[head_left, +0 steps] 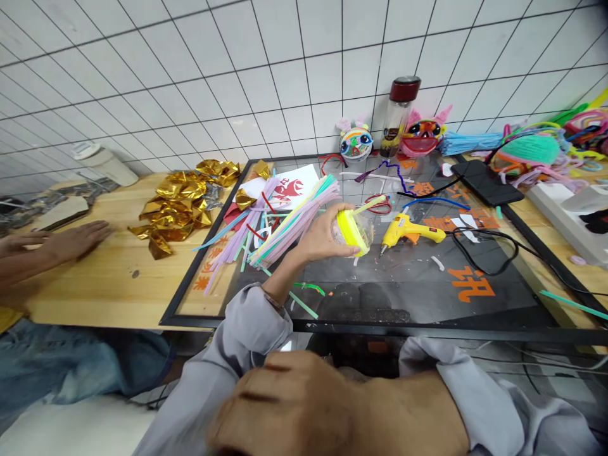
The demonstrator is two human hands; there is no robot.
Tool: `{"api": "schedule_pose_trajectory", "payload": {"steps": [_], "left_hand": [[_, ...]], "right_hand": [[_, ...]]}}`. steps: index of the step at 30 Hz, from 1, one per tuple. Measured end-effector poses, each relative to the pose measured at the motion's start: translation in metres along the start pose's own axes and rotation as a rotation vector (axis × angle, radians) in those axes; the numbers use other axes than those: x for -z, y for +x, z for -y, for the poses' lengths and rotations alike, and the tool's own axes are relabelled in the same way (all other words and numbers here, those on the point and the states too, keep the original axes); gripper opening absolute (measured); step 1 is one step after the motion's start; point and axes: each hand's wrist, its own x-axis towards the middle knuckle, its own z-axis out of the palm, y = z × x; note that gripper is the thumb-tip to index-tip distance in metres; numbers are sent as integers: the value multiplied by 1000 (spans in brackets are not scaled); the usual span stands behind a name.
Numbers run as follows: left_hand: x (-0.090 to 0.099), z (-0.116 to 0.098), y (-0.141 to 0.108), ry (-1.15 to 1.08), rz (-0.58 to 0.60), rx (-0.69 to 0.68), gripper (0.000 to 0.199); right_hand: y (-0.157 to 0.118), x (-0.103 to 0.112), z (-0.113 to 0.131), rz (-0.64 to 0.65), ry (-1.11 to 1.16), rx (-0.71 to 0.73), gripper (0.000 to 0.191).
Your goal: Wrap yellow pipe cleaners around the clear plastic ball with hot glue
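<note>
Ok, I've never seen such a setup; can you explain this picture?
No machine here: each grip is a person's bare hand, and the one picture comes from a camera on that person's head, looking forward and down. The left grip holds a clear plastic container with a bright yellow band. The right grip is close to the camera, too blurred to judge. On the black-framed panel lie pastel fuzzy sticks and a yellow glue gun. Another person's hand rests at far left.

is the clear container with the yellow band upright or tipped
Tipped: in the left hand, the container leans sideways, its yellow band slanting steeply.
</note>
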Motion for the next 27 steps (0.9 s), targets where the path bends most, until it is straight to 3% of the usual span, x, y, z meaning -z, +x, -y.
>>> {"api": "schedule_pose_trajectory", "payload": {"steps": [1,2,6,11,15,20,24,27], "left_hand": [[0,0,0,1,0,-3,80],[0,0,0,4,-1,-8,80],[0,-1,-1,27,1,-8,80],[0,3,0,-21,1,-47,79],[-1,5,1,-27,-1,-55,79],[-1,4,3,15,8,-36,79],[0,3,3,23,4,-44,79],[1,0,2,39,10,-30,79]], "right_hand": [[-1,12,-4,-4,79,95,8],[-3,22,-8,-44,140,103,13],[-13,49,-24,-323,299,-301,12],[-35,58,-33,-435,240,-578,12],[-55,52,-33,-506,265,-699,13],[-81,31,-44,-572,278,-848,12],[-110,9,-65,-532,137,-971,14],[-130,-2,-70,-378,-112,-966,13]]}}
